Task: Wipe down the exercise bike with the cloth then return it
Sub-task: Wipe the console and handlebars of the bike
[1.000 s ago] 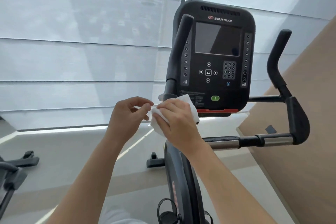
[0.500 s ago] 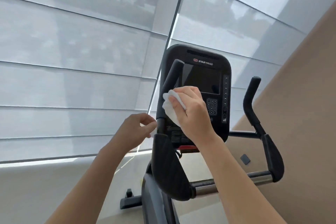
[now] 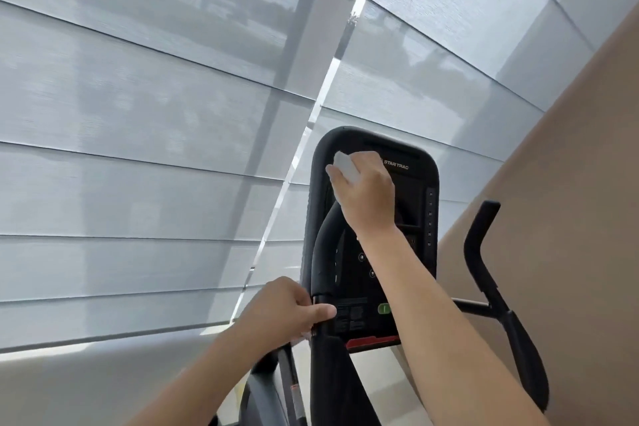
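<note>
The black exercise bike console (image 3: pixel 420 218) stands upright in front of me, marked STAR TRAC. My right hand (image 3: pixel 368 194) holds a folded white cloth (image 3: pixel 344 168) against the console's upper left corner, above the dark screen. My left hand (image 3: pixel 287 313) grips the left handlebar post (image 3: pixel 323 252) at its base beside the console, thumb lying across the bar. The right handlebar (image 3: pixel 484 252) rises free on the far side.
Grey roller blinds (image 3: pixel 155 149) cover the windows behind the bike. A tan wall (image 3: pixel 570 183) runs close along the right side. A green button (image 3: pixel 383 308) and a red strip (image 3: pixel 373 342) mark the console's lower edge.
My right hand has carried the cloth up from the console's lower part to its top left corner. My left hand let go of the cloth and took hold of the left handlebar post.
</note>
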{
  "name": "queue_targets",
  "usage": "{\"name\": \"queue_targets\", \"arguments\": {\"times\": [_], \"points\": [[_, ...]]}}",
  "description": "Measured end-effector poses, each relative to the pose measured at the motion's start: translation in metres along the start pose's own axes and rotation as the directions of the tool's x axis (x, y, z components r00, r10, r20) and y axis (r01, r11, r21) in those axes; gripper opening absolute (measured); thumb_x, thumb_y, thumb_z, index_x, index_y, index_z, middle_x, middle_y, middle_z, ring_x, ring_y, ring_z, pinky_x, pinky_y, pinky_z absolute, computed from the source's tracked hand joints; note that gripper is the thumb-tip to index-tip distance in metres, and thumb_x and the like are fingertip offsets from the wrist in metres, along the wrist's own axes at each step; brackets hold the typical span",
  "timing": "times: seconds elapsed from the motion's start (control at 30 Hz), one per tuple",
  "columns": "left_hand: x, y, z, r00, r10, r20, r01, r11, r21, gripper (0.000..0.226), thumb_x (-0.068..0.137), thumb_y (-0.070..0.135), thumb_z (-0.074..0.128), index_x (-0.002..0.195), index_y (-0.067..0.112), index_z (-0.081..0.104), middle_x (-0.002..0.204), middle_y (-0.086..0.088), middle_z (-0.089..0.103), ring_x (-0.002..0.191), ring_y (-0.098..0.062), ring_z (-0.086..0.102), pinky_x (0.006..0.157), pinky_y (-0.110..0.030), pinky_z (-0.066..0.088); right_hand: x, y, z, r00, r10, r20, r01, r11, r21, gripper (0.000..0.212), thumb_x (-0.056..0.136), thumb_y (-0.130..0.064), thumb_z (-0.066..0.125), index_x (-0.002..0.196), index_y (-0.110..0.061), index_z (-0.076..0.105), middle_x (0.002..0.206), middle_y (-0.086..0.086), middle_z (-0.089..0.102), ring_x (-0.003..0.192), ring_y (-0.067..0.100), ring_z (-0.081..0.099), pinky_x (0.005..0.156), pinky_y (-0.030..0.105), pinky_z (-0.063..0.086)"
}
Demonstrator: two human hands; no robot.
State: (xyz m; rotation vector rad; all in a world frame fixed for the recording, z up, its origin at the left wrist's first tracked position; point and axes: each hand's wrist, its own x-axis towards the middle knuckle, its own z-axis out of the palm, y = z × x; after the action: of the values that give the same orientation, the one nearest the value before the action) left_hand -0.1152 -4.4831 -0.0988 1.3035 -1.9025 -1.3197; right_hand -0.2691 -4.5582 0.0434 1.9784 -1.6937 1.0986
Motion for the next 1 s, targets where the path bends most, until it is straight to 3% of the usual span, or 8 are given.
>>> {"name": "queue_targets", "arguments": {"times": [0.1, 0.27, 0.4, 0.47, 0.57, 0.73, 0.87, 1.0], "points": [[0.008, -0.004, -0.002, 0.998, 0.02, 0.058, -0.018, 0.999, -0.04, 0.053, 0.078, 0.067, 0.079, 0.064, 0.018, 0.064, 0.068, 0.0, 0.077, 0.063, -0.013, 0.075, 0.082, -0.041, 0.065, 0.02, 0.004, 0.005, 0.981, 0.176, 0.075, -0.17, 0.982, -0.08, 0.051, 0.087, -0.047, 0.074, 0.059, -0.017, 0.044, 0.059, 0.002, 0.05, 0.06, 0.022, 0.049, 0.061, 0.035, 0.045], [0.018, -0.002, -0.003, 0.996, 0.062, 0.068, -0.06, 0.998, -0.034, 0.055, 0.077, 0.065, 0.082, 0.065, 0.016, 0.062, 0.058, 0.004, 0.068, 0.052, -0.008, 0.058, 0.066, -0.031, 0.053, 0.043, -0.001, -0.013, 0.795, 0.444, 0.413, -0.544, 0.823, 0.163, 0.034, 0.077, -0.043, 0.073, 0.067, -0.011, 0.073, 0.064, 0.002, 0.075, 0.052, 0.014, 0.056, 0.054, 0.027, 0.046], [0.021, -0.005, -0.001, 0.995, 0.076, 0.066, -0.072, 0.996, -0.049, 0.057, 0.076, 0.067, 0.083, 0.061, 0.017, 0.06, 0.062, -0.008, 0.072, 0.054, -0.009, 0.057, 0.064, -0.027, 0.048, 0.035, -0.011, -0.003, 0.744, 0.605, 0.284, -0.666, 0.635, 0.392, 0.031, 0.077, -0.036, 0.072, 0.062, -0.01, 0.066, 0.066, -0.002, 0.076, 0.053, 0.011, 0.067, 0.053, 0.024, 0.048], [0.023, -0.007, 0.0, 0.994, 0.081, 0.077, -0.075, 0.994, -0.074, 0.058, 0.075, 0.066, 0.084, 0.058, 0.019, 0.056, 0.067, -0.01, 0.075, 0.052, -0.007, 0.059, 0.061, -0.024, 0.049, 0.024, -0.015, 0.011, 0.812, 0.584, 0.001, -0.546, 0.759, 0.355, 0.042, 0.08, -0.036, 0.073, 0.055, -0.011, 0.051, 0.055, -0.006, 0.064, 0.05, 0.015, 0.06, 0.051, 0.025, 0.041], [0.024, -0.013, 0.004, 0.991, 0.098, 0.091, -0.084, 0.986, -0.144, 0.059, 0.076, 0.066, 0.084, 0.057, 0.02, 0.052, 0.056, -0.006, 0.07, 0.045, -0.002, 0.056, 0.051, -0.017, 0.043, 0.008, -0.013, 0.025, 0.92, 0.243, -0.308, -0.279, 0.957, -0.076, 0.047, 0.086, -0.031, 0.078, 0.058, -0.015, 0.044, 0.06, -0.004, 0.049, 0.054, 0.021, 0.043, 0.05, 0.023, 0.03], [0.023, -0.022, 0.005, 0.987, 0.148, 0.064, -0.137, 0.979, -0.154, 0.062, 0.071, 0.079, 0.075, 0.056, 0.024, 0.051, 0.055, 0.003, 0.069, 0.052, -0.004, 0.062, 0.063, -0.028, 0.055, 0.0, 0.002, 0.021, 0.955, -0.251, -0.159, 0.144, 0.86, -0.49, 0.027, 0.09, -0.029, 0.076, 0.07, -0.011, 0.071, 0.08, -0.001, 0.068, 0.081, 0.029, 0.063, 0.064, 0.036, 0.05], [0.017, -0.026, 0.003, 0.976, 0.184, 0.118, -0.161, 0.969, -0.186, 0.054, 0.069, 0.085, 0.066, 0.058, 0.032, 0.055, 0.059, 0.006, 0.071, 0.059, -0.009, 0.072, 0.078, -0.035, 0.062, -0.007, 0.006, 0.022, 0.899, -0.432, -0.066, 0.337, 0.781, -0.526, 0.027, 0.09, -0.026, 0.077, 0.067, -0.014, 0.071, 0.081, -0.003, 0.07, 0.097, 0.031, 0.067, 0.086, 0.045, 0.048], [0.015, -0.035, -0.014, 0.938, 0.228, 0.262, -0.189, 0.968, -0.166, 0.046, 0.09, 0.063, 0.069, 0.069, 0.023, 0.064, 0.075, 0.005, 0.077, 0.064, -0.007, 0.073, 0.075, -0.035, 0.062, -0.035, 0.01, 0.032, 0.871, -0.489, 0.051, 0.457, 0.767, -0.451, 0.027, 0.092, -0.029, 0.076, 0.067, -0.018, 0.073, 0.083, -0.007, 0.072, 0.104, 0.025, 0.067, 0.116, 0.051, 0.033]]}}
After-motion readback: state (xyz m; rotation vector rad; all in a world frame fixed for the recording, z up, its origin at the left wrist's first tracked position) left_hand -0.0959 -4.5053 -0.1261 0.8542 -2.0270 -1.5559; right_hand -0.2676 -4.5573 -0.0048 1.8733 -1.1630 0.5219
